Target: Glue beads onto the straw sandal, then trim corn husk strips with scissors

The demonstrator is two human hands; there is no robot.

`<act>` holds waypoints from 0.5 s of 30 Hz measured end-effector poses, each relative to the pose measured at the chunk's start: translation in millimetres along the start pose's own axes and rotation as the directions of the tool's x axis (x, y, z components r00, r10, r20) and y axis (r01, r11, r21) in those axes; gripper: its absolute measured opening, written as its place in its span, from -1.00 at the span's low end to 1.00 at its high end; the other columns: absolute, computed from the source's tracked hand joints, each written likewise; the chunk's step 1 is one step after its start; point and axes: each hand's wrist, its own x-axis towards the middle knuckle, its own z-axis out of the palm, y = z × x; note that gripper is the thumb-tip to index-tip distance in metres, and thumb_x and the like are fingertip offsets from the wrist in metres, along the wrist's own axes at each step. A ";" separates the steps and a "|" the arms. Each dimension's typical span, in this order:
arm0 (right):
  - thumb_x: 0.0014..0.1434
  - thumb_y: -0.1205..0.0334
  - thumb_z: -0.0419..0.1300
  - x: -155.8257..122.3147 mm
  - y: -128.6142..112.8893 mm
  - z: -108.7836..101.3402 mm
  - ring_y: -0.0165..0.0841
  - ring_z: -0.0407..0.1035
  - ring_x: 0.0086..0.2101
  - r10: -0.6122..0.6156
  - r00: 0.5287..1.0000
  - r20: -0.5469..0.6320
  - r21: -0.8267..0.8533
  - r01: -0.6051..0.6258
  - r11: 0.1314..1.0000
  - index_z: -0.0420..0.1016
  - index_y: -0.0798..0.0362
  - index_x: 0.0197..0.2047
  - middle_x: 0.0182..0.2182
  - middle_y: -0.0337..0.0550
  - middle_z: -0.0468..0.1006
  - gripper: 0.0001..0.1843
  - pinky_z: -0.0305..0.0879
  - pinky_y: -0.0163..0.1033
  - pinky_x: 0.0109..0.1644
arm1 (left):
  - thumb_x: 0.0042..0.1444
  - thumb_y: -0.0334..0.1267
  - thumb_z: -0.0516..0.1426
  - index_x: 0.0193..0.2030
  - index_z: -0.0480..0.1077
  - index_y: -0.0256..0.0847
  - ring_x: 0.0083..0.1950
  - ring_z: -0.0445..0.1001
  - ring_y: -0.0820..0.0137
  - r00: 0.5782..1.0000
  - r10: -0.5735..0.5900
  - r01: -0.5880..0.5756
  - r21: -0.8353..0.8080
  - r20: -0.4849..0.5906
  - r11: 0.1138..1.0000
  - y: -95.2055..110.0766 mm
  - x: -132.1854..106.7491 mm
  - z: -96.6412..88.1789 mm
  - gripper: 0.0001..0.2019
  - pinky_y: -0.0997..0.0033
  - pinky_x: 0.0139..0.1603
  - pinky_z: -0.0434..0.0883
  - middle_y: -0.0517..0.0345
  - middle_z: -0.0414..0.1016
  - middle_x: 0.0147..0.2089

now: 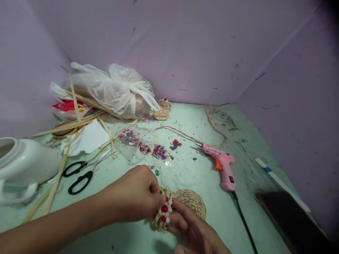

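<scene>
Left hand (141,194) pinches the coiled straw piece (192,201) by its beaded end, near side of desk (113,236). Right hand (193,225) braces it, likely for steadiness; can't tell if gripping. Glue gun (225,165) lies rightward, probably for easy reach.
</scene>
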 end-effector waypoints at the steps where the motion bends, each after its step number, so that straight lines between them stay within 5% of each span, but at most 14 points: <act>1: -0.05 0.06 0.29 -0.7 0.5 0.4 -0.19 0.24 0.07 0.002 1.000 -0.008 -0.004 -0.002 1.000 0.18 -0.15 0.19 -0.04 -0.09 0.44 -0.28 -0.03 0.01 0.19 | -0.14 -0.19 0.01 -0.61 0.36 -0.25 -0.62 0.04 0.53 1.000 0.005 -0.005 -0.016 0.007 1.000 -0.7 0.8 2.7 -0.78 0.53 -0.65 0.03 0.31 0.07 -0.69; 6: -0.10 -0.02 0.30 -2.4 1.2 3.1 -0.18 0.24 0.06 0.025 0.997 -0.072 0.006 -0.024 1.000 0.16 -0.13 0.20 -0.06 -0.09 0.45 -0.22 -0.02 -0.03 0.18 | -0.17 -0.24 0.01 -0.69 0.28 -0.24 -0.64 0.00 0.54 1.000 -0.006 0.006 -0.020 0.012 1.000 3.9 1.2 4.6 -0.81 0.53 -0.67 -0.02 0.32 0.01 -0.71; 10: -0.12 0.01 0.33 -1.0 -1.6 1.1 -0.18 0.25 0.05 0.063 0.997 -0.040 -0.013 -0.064 0.998 0.18 -0.10 0.19 -0.05 -0.07 0.45 -0.20 0.02 -0.03 0.17 | -0.09 -0.09 0.02 -0.70 0.22 -0.22 -0.66 0.02 0.54 0.999 -0.017 0.018 -0.021 0.030 1.000 7.4 -1.0 -7.3 -0.70 0.53 -0.67 -0.01 0.32 0.05 -0.74; 15: -0.15 0.04 0.35 -3.5 -9.8 2.3 -0.16 0.27 0.04 0.059 0.992 -0.113 0.041 -0.054 0.998 0.30 -0.13 0.10 -0.09 -0.09 0.48 -0.30 0.02 0.01 0.17 | 0.00 -0.06 0.00 -0.63 0.26 -0.24 -0.66 0.09 0.54 0.999 0.025 -0.016 -0.192 0.048 0.981 -5.0 -5.5 -6.2 -0.67 0.54 -0.63 0.06 0.32 0.13 -0.72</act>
